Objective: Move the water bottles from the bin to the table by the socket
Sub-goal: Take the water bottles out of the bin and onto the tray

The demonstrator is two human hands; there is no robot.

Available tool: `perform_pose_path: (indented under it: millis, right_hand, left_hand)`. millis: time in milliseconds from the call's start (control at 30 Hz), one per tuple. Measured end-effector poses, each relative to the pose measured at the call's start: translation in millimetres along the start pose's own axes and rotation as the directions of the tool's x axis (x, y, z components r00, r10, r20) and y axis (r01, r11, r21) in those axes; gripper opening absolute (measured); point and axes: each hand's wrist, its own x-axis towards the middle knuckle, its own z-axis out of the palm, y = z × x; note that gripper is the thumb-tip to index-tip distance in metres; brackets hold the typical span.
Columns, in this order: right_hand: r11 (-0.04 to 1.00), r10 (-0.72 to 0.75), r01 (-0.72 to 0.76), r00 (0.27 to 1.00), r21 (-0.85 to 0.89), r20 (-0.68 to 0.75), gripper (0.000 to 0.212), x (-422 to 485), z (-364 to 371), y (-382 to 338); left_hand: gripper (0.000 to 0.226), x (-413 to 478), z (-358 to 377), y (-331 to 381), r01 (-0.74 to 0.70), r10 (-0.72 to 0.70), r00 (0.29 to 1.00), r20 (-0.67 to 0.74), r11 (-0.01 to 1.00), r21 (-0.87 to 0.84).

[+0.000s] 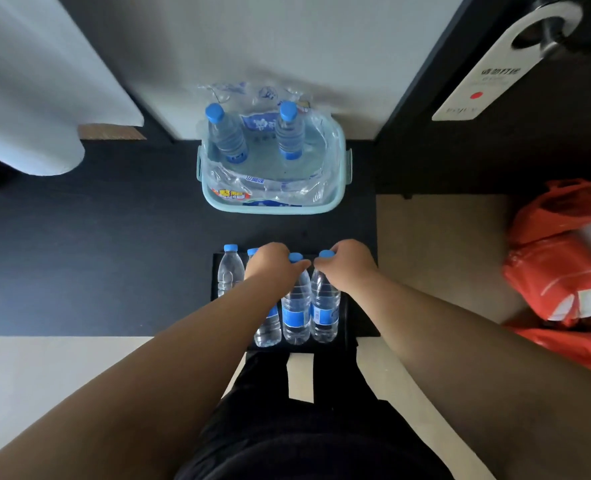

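My left fingers [277, 252] curl round one bottle [295, 310] at its neck, and my right fingers [340, 251] grip the next bottle [325, 306] — the bin [273, 207] sits beyond them.

"请勿打扰" on the white door hanger [491, 69]

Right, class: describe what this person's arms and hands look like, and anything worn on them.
The left arm and right arm are bare right to the frame's edge, with no sleeves showing. The left hand and right hand wear no gloves, and no watch, bracelet or ring shows. Between the arms, the person's clothing is black.
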Motion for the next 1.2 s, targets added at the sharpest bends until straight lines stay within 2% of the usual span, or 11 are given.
perform_pose_path:
  millis: [133,300,400,567,733,867,1000,1200]
  right_hand:
    - [0.997,0.082,-0.082,0.997,0.012,-0.002,0.036,23.1,18.8,9.9]
    - [0.989,0.128,-0.128,0.992,-0.069,-0.001,0.053,41.9,38.7,19.4]
    - [0.985,0.144,-0.144,0.99,-0.099,-0.014,0.053,47.3,47.2,28.3]
    - [0.968,0.188,-0.194,0.981,-0.157,-0.051,0.047,47.0,50.7,34.5]
    - [0.971,0.125,-0.122,0.992,-0.206,0.005,0.036,31.1,36.2,25.1]
    - [0.984,0.04,-0.04,0.999,-0.175,-0.003,0.031,13.0,12.7,-1.9]
    - [0.984,-0.043,0.037,0.999,-0.176,-0.031,0.024,0.2,-14.8,-40.0]
    - [0.948,-0.218,0.19,0.972,-0.257,-0.084,0.027,-9.7,-48.6,-93.4]
  left_hand:
    - [0.045,20.3,14.1,-3.3,0.044,-0.044,0.999,0.02,0.999,0.024]
    - [0.043,38.2,32.4,-7.6,0.083,-0.084,0.996,0.011,0.994,0.067]
    - [0.034,44.7,40.0,-13.1,0.091,-0.093,0.995,0.02,0.992,0.087]
    - [0.026,31.7,51.4,-21.0,0.023,-0.029,0.999,0.044,0.989,0.145]
    - [0.016,9.0,42.4,-39.0,-0.043,0.034,0.998,0.049,0.981,0.192]
    - [0.017,1.0,7.6,-43.1,-0.041,0.039,0.999,0.012,0.981,0.189]
    - [0.017,0.5,-42.4,-41.2,-0.042,0.058,0.994,-0.093,0.984,0.172]
    - [0.021,-0.8,-106.7,-32.4,-0.068,0.115,0.96,-0.253,0.98,0.189]
